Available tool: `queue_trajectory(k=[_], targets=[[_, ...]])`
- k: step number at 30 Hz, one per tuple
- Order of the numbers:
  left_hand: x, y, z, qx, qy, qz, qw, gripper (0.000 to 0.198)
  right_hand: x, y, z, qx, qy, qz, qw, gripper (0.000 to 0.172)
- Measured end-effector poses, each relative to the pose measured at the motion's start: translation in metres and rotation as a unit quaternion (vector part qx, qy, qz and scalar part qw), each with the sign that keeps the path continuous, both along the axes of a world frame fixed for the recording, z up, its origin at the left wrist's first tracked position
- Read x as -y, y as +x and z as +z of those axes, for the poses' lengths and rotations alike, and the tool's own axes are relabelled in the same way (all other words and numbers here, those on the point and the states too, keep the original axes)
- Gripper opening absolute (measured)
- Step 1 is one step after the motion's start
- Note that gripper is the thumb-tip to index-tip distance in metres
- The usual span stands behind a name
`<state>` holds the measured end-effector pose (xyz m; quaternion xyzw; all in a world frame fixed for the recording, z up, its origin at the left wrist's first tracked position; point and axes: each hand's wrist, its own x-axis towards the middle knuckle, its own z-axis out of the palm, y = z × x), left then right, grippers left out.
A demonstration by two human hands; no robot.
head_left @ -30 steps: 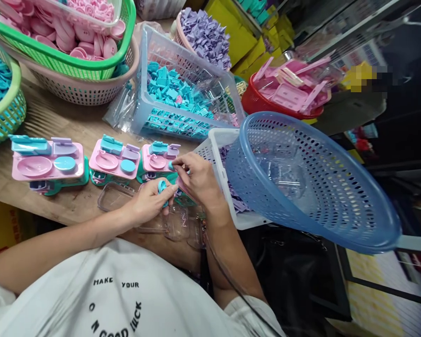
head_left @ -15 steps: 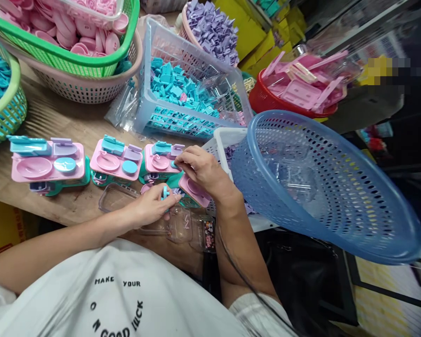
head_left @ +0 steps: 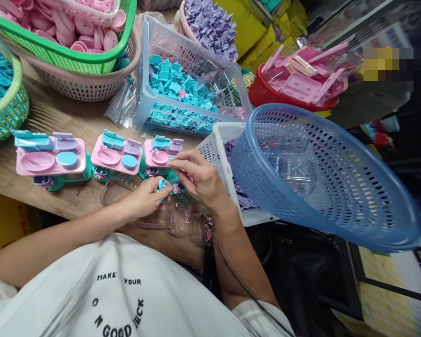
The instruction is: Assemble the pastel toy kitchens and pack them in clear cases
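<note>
My left hand point(head_left: 148, 196) is closed on a small round blue plastic part point(head_left: 162, 184) at the table's near edge. My right hand point(head_left: 196, 175) is curled beside it, fingers pinched over a pink and teal toy piece point(head_left: 178, 187) that it mostly hides. Just behind my hands stands an assembled pink toy set point(head_left: 159, 157) with blue and purple fittings. Two more such sets, one in the middle point(head_left: 115, 157) and one at the left point(head_left: 51, 158), stand in a row on the wooden table point(head_left: 73, 121). Clear plastic trays point(head_left: 177, 220) lie under my hands.
A big blue mesh basket point(head_left: 323, 173) tilts over a white basket point(head_left: 217, 145) of purple parts at the right. Behind are a crate of teal parts point(head_left: 182, 93), a pink basket of purple parts point(head_left: 210, 28), a green basket of pink discs point(head_left: 63, 32), a green basket of teal parts point(head_left: 3, 93) and a red bowl of pink panels point(head_left: 294, 84).
My right hand has drawn back from the third toy set toward my left hand. The pink piece it showed half a second ago is now mostly covered. The left hand barely moved.
</note>
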<state>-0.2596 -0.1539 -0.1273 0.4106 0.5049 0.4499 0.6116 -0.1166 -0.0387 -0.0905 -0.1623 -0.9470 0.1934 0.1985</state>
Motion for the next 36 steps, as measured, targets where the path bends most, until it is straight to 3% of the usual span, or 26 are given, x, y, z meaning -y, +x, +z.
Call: queue_trajectory(k=[4,8,13,19,23,26,30,36], targets=[[0.002,-0.003,0.004,-0.054,0.023,-0.045,0.997,0.019,0.020,0.007,0.015,0.023,-0.047,0.090,0.995,0.024],[0.005,-0.007,0.012,-0.035,0.040,-0.034,0.998,0.014,0.023,0.013,0.017,0.024,-0.058,0.038,0.997,0.010],[0.006,-0.008,0.013,-0.106,0.066,-0.003,0.992,0.020,0.024,0.020,0.018,0.041,-0.066,0.009,0.997,0.006],[0.001,-0.006,0.015,-0.128,0.049,0.045,0.990,0.031,0.004,0.012,0.006,0.000,0.113,-0.163,0.980,0.017],[0.001,-0.006,0.015,-0.141,0.035,0.024,0.989,0.025,-0.009,0.002,-0.013,0.026,0.170,-0.198,0.965,0.014],[0.000,-0.006,0.011,-0.089,0.012,0.043,0.995,0.023,-0.009,0.000,-0.021,0.040,0.181,-0.208,0.960,0.013],[-0.006,-0.003,0.009,0.076,-0.080,0.061,0.992,0.021,-0.007,0.001,-0.021,0.035,0.184,-0.199,0.962,0.014],[-0.012,0.000,0.021,0.205,-0.133,0.082,0.966,0.009,-0.008,-0.001,-0.022,0.037,0.202,-0.220,0.954,0.014]])
